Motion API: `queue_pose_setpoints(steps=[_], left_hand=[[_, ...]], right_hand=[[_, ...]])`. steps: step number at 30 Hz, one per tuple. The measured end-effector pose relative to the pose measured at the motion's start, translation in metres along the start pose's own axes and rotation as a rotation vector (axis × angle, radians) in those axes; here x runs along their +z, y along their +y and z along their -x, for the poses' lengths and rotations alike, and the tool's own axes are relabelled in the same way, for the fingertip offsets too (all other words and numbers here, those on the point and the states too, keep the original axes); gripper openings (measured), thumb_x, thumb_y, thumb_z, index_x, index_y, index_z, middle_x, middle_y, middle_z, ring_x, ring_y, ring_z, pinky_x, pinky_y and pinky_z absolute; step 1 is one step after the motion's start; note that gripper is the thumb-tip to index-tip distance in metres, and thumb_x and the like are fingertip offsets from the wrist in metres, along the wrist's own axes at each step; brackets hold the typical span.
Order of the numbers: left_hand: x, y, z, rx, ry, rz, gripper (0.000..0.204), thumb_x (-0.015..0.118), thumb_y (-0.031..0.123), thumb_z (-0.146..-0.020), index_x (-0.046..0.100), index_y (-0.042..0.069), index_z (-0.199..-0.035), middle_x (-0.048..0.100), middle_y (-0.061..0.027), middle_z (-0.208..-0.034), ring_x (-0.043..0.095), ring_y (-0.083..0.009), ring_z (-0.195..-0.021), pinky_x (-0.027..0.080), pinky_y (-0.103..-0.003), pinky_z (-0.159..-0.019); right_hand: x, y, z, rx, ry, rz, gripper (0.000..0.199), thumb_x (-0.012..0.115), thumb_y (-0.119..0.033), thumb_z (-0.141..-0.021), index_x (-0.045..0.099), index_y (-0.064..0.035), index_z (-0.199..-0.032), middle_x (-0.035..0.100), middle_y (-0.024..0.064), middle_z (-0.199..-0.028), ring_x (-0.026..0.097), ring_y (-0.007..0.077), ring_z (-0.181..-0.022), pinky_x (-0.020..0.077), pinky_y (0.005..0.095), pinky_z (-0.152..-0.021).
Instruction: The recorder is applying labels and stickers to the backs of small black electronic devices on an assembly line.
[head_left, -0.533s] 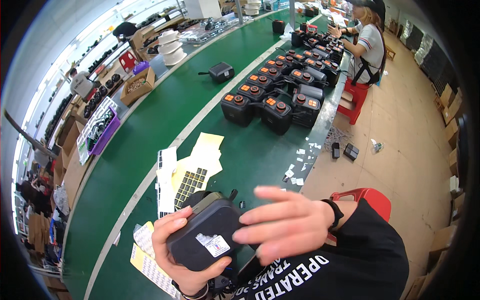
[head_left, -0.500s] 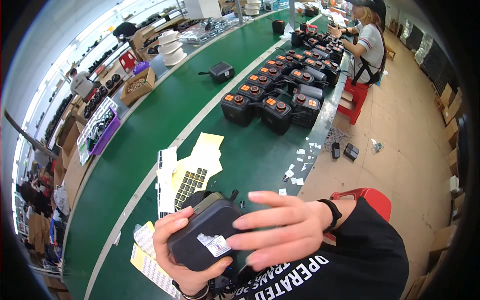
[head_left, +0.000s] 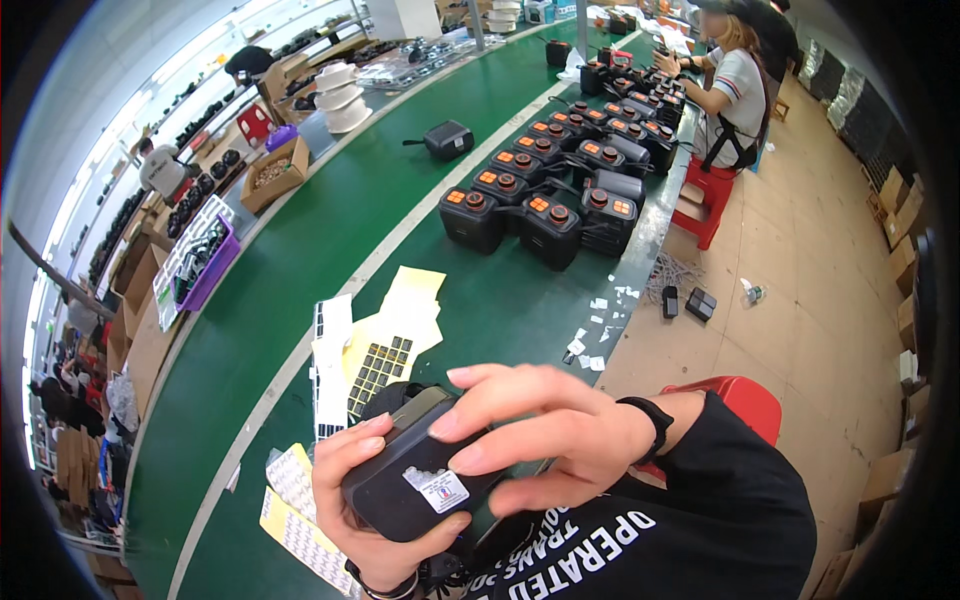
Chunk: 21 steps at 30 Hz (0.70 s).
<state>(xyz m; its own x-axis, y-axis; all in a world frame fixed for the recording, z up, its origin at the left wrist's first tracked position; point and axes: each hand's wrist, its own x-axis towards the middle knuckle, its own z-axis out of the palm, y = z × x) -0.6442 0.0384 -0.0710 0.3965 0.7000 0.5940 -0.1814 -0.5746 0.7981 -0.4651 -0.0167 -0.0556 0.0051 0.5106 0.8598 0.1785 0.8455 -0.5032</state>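
My left hand [head_left: 350,475] is wrapped round a black boxy device [head_left: 388,495], fingers along its left edge and thumb under the lower edge. A small white label [head_left: 447,493] sits on the face turned up, beside a ragged grey-white patch. Over the right part of that face, my right hand [head_left: 560,430] has its fingers apart and bent, with fingertips on or just above the surface near the label. Just beyond the device lie yellow sheets [head_left: 415,290] and a sheet of dark square stickers [head_left: 378,375].
Several black devices with orange buttons [head_left: 550,215] stand grouped on the green table [head_left: 300,240]. Another black device [head_left: 449,140] lies apart. White scraps [head_left: 598,335] dot the right edge. A red stool [head_left: 750,400] is at my right; a co-worker [head_left: 738,85] is at far right.
My right hand has moved left and closer over the device, its fingers bending more. The device has shifted slightly right in my left hand.
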Motion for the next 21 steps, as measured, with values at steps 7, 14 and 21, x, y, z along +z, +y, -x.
queue_pose_setpoints(steps=[7,14,21], left_hand=[[0.002,0.003,0.001,0.005,-0.009,-0.116,0.074,0.086,0.016,-0.045,0.049,0.004,-0.108,0.052,-0.0151,-0.107,0.052,-0.0252,-0.099,0.042,-0.037,-0.088],[0.002,0.003,0.001,0.117,0.003,-0.377,0.075,0.086,0.021,-0.045,0.049,0.004,-0.109,0.053,-0.0155,-0.103,0.053,-0.0241,-0.096,0.042,-0.036,-0.086],[0.0,0.008,0.001,0.169,-0.007,-0.514,0.073,0.085,0.021,-0.047,0.05,0.004,-0.108,0.052,-0.0147,-0.105,0.053,-0.0245,-0.097,0.041,-0.036,-0.087]], right_hand=[[0.0,-0.002,-0.011,-0.027,-0.165,0.084,0.02,0.064,0.003,-0.073,0.056,-0.005,-0.089,0.056,0.0043,-0.09,0.05,0.0239,-0.084,0.0405,0.0429,-0.09],[0.002,0.0,-0.008,-0.071,-0.187,0.183,0.013,0.062,0.005,-0.073,0.059,-0.0005,-0.084,0.061,0.0086,-0.091,0.054,0.0251,-0.081,0.0426,0.0484,-0.091],[0.005,0.005,-0.007,-0.161,-0.182,0.241,0.008,0.055,0.0,-0.075,0.049,-0.0019,-0.081,0.049,0.0072,-0.083,0.052,0.023,-0.08,0.0427,0.046,-0.093]])
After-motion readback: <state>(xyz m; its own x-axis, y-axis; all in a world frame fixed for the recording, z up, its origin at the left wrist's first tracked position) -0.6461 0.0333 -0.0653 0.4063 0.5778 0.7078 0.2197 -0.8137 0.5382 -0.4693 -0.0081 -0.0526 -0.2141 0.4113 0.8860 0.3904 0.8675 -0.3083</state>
